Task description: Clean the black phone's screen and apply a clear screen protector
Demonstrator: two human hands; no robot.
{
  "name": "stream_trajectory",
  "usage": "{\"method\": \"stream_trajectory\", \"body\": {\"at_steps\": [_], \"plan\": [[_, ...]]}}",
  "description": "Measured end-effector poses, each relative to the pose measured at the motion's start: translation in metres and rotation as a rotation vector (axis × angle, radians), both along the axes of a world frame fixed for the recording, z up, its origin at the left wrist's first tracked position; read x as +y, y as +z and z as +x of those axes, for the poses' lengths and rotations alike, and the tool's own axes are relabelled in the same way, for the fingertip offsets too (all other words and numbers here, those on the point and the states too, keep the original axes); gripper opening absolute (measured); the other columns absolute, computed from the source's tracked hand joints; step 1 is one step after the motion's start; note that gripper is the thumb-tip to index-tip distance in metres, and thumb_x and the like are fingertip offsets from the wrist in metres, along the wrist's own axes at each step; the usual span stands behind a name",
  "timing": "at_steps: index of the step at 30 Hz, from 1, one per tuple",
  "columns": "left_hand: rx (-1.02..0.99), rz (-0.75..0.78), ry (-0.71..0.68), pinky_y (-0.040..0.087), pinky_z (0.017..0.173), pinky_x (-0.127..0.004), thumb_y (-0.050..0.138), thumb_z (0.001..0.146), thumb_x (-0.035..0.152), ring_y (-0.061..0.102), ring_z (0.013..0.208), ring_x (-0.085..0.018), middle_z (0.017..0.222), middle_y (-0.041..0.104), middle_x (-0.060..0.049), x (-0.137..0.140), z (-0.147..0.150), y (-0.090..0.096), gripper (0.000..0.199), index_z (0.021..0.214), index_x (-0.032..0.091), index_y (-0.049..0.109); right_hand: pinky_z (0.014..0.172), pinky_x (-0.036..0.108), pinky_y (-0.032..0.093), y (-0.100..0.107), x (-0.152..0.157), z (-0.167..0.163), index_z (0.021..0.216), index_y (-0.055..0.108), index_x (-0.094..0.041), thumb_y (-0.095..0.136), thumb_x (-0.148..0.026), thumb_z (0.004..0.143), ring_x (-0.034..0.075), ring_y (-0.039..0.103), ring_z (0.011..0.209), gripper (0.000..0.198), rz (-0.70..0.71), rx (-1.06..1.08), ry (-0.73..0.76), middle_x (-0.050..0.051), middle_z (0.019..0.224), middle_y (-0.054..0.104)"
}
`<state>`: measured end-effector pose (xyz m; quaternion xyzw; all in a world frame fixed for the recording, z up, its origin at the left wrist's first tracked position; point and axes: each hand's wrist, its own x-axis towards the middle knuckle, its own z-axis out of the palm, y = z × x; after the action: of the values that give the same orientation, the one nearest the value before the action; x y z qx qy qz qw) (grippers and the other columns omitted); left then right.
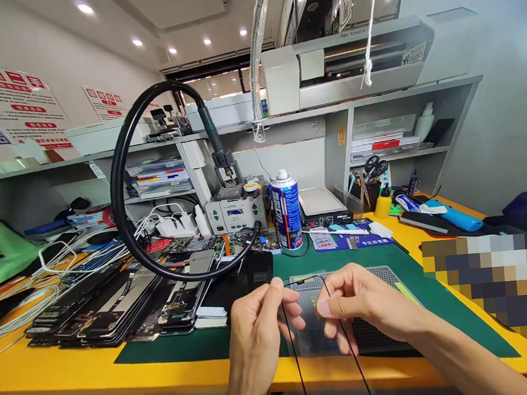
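My left hand (262,325) and my right hand (363,305) hold up a clear sheet with a thin black border, which looks like a phone screen protector (360,369). Left thumb and fingers pinch its upper left edge; right thumb and fingers grip the upper right edge. A small dark notch shows at its top, and its lower end runs out of the picture. Behind and below it, a grey perforated pad (384,334) with yellow-green marks lies on the green mat (461,334). Part of the pad is hidden by my right hand.
Stacks of phone screens (112,307) lie on the left. Behind stand a blue spray can (287,214), a soldering station (237,212) and a flat heating plate (323,205). A black hose (118,172) loops above the bench. A yellow bottle (382,203) stands at the right.
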<state>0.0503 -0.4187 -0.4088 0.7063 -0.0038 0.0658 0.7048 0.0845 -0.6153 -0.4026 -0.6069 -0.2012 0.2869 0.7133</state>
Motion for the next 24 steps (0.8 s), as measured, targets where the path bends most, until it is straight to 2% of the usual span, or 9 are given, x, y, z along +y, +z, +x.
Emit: {"method": "stream_trajectory", "body": {"at_steps": [3, 8, 11, 14, 16, 19, 21, 24], "plan": [[0.02, -0.06, -0.031, 0.048, 0.043, -0.023, 0.055, 0.091, 0.064, 0.067, 0.054, -0.018, 0.067, 0.07, -0.009, -0.001, 0.001, -0.001, 0.058, 0.079, 0.011, 0.074, 0.043, 0.02, 0.052, -0.001, -0.001, 0.001, 0.072, 0.066, -0.01, 0.082, -0.039, 0.078, 0.014, 0.066, 0.047, 0.033, 0.013, 0.02, 0.011, 0.008, 0.068, 0.073], [-0.027, 0.0, -0.068, 0.043, 0.041, -0.018, 0.072, 0.085, 0.052, 0.058, 0.045, -0.011, 0.056, 0.063, -0.001, -0.01, 0.003, 0.001, 0.042, 0.069, 0.014, 0.065, 0.042, 0.02, 0.052, 0.001, -0.001, 0.001, 0.071, 0.067, -0.011, 0.081, -0.036, 0.078, 0.015, 0.067, 0.048, 0.03, 0.008, 0.025, 0.018, 0.008, 0.067, 0.073], [-0.008, -0.01, -0.055, 0.046, 0.042, -0.019, 0.072, 0.086, 0.05, 0.065, 0.05, -0.014, 0.06, 0.067, -0.004, -0.011, 0.008, 0.006, 0.04, 0.073, 0.013, 0.069, 0.044, 0.021, 0.052, 0.002, -0.001, 0.002, 0.071, 0.067, -0.011, 0.081, -0.036, 0.078, 0.015, 0.068, 0.049, 0.029, 0.004, 0.016, 0.007, 0.008, 0.068, 0.073], [0.045, -0.034, -0.056, 0.048, 0.04, -0.021, 0.063, 0.091, 0.056, 0.067, 0.049, -0.018, 0.066, 0.072, -0.009, -0.007, 0.011, 0.012, 0.049, 0.082, 0.009, 0.073, 0.044, 0.023, 0.052, 0.003, -0.003, 0.004, 0.068, 0.067, -0.011, 0.082, -0.038, 0.077, 0.016, 0.067, 0.048, 0.032, 0.005, 0.015, -0.024, 0.009, 0.067, 0.073], [0.138, -0.139, -0.127, 0.05, 0.04, -0.024, 0.048, 0.096, 0.061, 0.07, 0.054, -0.021, 0.078, 0.076, -0.016, -0.003, 0.009, 0.014, 0.061, 0.093, 0.006, 0.074, 0.043, 0.024, 0.052, 0.003, -0.006, 0.006, 0.068, 0.068, -0.01, 0.083, -0.038, 0.077, 0.017, 0.067, 0.048, 0.033, 0.022, 0.006, -0.074, 0.009, 0.068, 0.073], [0.278, -0.394, -0.285, 0.056, 0.047, -0.029, 0.027, 0.102, 0.061, 0.074, 0.069, -0.027, 0.1, 0.076, -0.027, 0.003, -0.003, 0.016, 0.077, 0.104, 0.0, 0.074, 0.042, 0.025, 0.052, 0.006, -0.014, 0.008, 0.072, 0.068, -0.012, 0.083, -0.037, 0.077, 0.016, 0.065, 0.046, 0.03, 0.079, -0.028, -0.201, 0.007, 0.068, 0.073], [0.292, -0.504, -0.306, 0.059, 0.054, -0.032, 0.022, 0.103, 0.059, 0.075, 0.077, -0.031, 0.106, 0.074, -0.03, 0.008, -0.012, 0.016, 0.082, 0.105, -0.003, 0.074, 0.042, 0.024, 0.052, 0.01, -0.021, 0.01, 0.073, 0.066, -0.014, 0.082, -0.036, 0.078, 0.014, 0.063, 0.045, 0.027, 0.138, -0.068, -0.31, 0.004, 0.066, 0.071], [0.265, -0.554, -0.291, 0.062, 0.059, -0.036, 0.023, 0.102, 0.06, 0.076, 0.081, -0.033, 0.106, 0.074, -0.032, 0.011, -0.023, 0.016, 0.084, 0.106, -0.005, 0.075, 0.042, 0.023, 0.051, 0.014, -0.028, 0.012, 0.075, 0.065, -0.017, 0.083, -0.035, 0.077, 0.014, 0.062, 0.042, 0.026, 0.213, -0.116, -0.427, -0.001, 0.059, 0.066]]}}
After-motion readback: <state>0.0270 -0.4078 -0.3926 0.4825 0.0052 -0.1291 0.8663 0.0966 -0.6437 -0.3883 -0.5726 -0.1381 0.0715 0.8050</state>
